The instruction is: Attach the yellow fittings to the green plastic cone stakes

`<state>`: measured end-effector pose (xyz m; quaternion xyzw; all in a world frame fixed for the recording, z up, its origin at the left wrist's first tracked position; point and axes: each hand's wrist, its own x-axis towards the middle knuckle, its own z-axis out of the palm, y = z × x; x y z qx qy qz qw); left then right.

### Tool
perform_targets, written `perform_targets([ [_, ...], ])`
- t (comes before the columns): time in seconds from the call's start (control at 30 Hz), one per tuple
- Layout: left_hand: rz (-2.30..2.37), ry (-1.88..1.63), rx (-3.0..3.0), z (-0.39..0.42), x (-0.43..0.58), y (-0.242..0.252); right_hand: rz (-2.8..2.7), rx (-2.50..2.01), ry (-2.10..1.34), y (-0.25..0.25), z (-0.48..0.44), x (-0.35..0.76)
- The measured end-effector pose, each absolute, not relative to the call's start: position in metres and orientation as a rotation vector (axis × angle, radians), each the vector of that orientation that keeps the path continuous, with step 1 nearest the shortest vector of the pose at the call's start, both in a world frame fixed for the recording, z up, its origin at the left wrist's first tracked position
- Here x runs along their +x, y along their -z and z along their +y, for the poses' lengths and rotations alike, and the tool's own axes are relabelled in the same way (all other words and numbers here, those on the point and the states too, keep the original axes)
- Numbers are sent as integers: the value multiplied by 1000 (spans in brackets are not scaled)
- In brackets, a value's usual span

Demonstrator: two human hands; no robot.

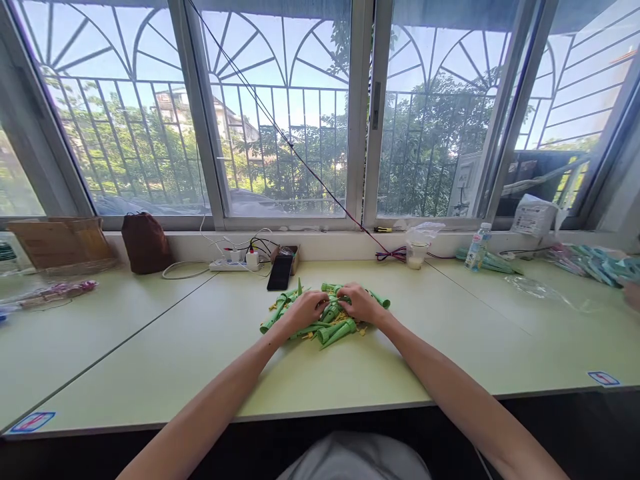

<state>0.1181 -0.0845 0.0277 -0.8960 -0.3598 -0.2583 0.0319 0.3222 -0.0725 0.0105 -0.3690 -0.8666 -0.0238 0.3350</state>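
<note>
1. Fingers of both hands bend inward over a heap of green cone-shaped pieces on the pale table, straight ahead of the person; the left hand and right hand are curled narrow, near each other, and whether either grips a piece cannot be told
2. Hands and overlapping cones hide the middle of the heap; small yellow bits show between and around the green pieces, too small to make out singly
3. At the far right edge, a blurred skin-toned shape is cut off by the frame, near pale green and pink items whose form is hard to read
4. Behind the heap, a dark phone leans on a small open box, beside a white power strip with plugs and cables
5. To the left stand a brown drawstring bag and cardboard; to the right, a plastic-topped cup and a labelled bottle
6. A dark cable runs slantwise across the window, in front of barred trees and a partly screened building
</note>
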Motion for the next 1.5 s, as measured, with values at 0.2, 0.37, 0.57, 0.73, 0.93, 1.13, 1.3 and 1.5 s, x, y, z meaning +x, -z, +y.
perform_targets([
  [0.2,-1061,856,-2752,-80,117,-23,-2261,-992,86,-12,-76,321],
  [0.37,-1042,889,-2736,-83,117,-25,-2254,-985,109,-14,-76,321],
  [0.57,-1060,970,-2691,-91,120,-31,-2213,-943,162,-14,-75,319],
  [0.73,-1098,1037,-2650,-93,122,-32,-2100,-847,149,-16,-75,318],
  [0.93,-1099,1010,-2644,-92,121,-32,-2008,-758,183,-17,-78,315],
  [1.13,-1114,977,-2639,-94,121,-33,-1961,-714,135,-20,-87,310],
  [1.3,-1101,998,-2658,-96,122,-34,-1928,-720,121,-18,-90,306],
  [1.5,-1081,999,-2690,-94,122,-32,-1966,-761,72,-17,-93,302],
])
